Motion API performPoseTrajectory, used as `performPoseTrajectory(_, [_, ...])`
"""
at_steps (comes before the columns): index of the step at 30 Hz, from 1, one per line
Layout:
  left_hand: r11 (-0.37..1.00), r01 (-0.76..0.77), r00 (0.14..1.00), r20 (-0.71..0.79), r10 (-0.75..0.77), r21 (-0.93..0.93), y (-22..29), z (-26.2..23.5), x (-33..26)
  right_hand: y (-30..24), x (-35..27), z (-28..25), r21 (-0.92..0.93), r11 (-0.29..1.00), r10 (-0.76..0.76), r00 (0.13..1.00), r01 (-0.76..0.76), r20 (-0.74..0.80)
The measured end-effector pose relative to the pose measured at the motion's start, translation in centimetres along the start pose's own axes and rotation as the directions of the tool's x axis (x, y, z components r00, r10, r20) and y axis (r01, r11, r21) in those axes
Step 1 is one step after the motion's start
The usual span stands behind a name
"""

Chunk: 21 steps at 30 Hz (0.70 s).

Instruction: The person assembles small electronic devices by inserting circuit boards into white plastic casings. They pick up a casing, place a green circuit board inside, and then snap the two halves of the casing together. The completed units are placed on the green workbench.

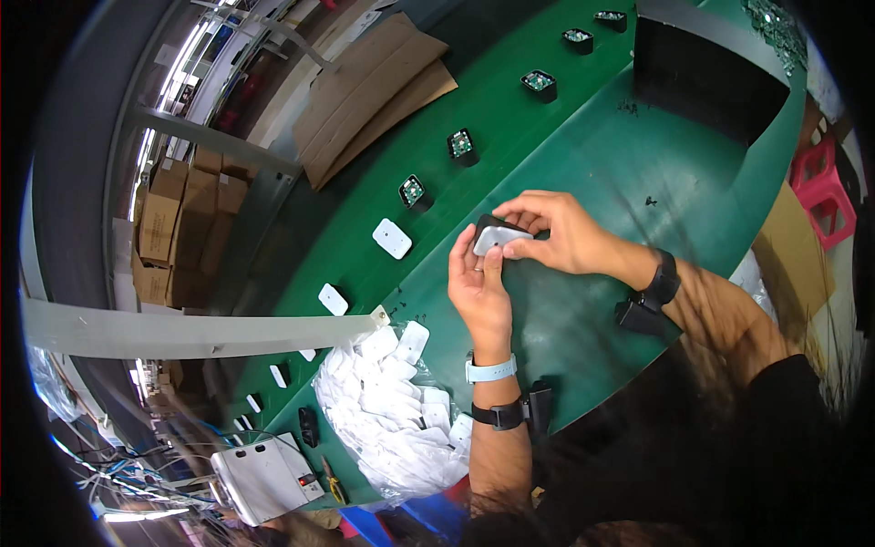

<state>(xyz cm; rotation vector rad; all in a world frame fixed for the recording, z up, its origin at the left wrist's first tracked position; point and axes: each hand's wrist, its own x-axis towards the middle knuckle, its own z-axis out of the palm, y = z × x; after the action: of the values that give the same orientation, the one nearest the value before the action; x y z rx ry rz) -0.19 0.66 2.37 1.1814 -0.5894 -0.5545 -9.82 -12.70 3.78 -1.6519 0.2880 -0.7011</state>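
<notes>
While both hands are brought together over the green work surface point(574, 342), a small black-cased unit with a pale cover point(501, 241) is held between them; clock positions are read about this unit. It is clasped by the left hand point(480, 287) and the right hand point(570, 237) at once. At 9 o'clock its side is lined by the curled left fingers, and at 6 o'clock the cover's near edge is met by the left thumb. The cover is pressed by the right thumb at about 4 o'clock, and the far edge is touched by the right fingertips at about 1 o'clock. The unit is tilted, its black side being exposed at 11 o'clock; whether the cover is fully seated cannot be told. On the green belt point(365, 187), a white-topped unit point(392, 239) is seen at 9 o'clock, an open unit point(413, 191) at 10 and another open unit point(462, 147) at 11. A bag of white covers point(392, 428) is placed at 7 o'clock. Small dark pieces point(651, 201) are scattered toward 2 o'clock, with a large black bin point(706, 87) beyond them.
</notes>
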Motion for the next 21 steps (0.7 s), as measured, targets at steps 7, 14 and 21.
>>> performPoseTrajectory(7, [0.971,-0.057,0.989,-0.122,0.087,0.234,-1.2,-0.6,0.4,3.1,5.9,-2.8,-0.124,0.931,0.303,0.915,-0.344,-0.266])
performPoseTrajectory(14, [0.551,-0.150,0.903,-0.113,0.415,0.821,1.4,-1.5,-0.3,5.5,13.7,-3.5,-0.769,0.565,0.078,0.947,-0.300,-0.312])
performPoseTrajectory(21, [0.133,0.264,0.910,-0.292,0.294,0.955,2.6,-2.4,-0.9,-0.1,10.5,-1.6,-0.872,0.490,-0.213,0.966,-0.021,-0.143])
